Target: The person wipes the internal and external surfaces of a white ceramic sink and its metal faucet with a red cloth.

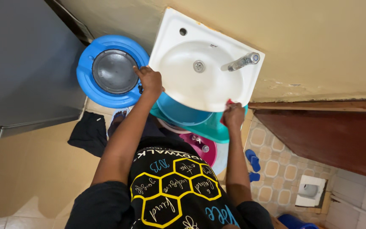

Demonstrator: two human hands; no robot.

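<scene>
At the front rim of the white wall-mounted washbasin [204, 72], the person's two hands sit on opposite sides of the bowl. The left hand [150, 80] rests on the basin's left edge, fingers bent and loosely bunched over the rim with one finger reaching toward the blue drum lid [90, 87] beside it; it seems to grip nothing but the edge. The right hand [234, 115] is closed around a small red cloth or sponge [229, 103], pressing it against the lower right lip of the basin; most of the red thing is hidden by the fingers, so its kind is uncertain.

Both arms reach forward from the shoulders, nearly straight, the left angled outward, the right running almost straight ahead, wrists bent down over the rim.

Just beneath the basin stands a teal bucket [208, 127], with a magenta container [202, 146] below it near the person's body. A metal tap [240, 62] points over the bowl, and the drain [198, 66] shows dry.

As a judgement: leaning weight on the front rim could strain the wall mounting, and the red thing, held at the very edge, could slip into the teal bucket if the grip loosens. Blue sandals [253, 163] and dark cloth [90, 132] lie on the tiled floor [276, 174], easy to trip on.
</scene>
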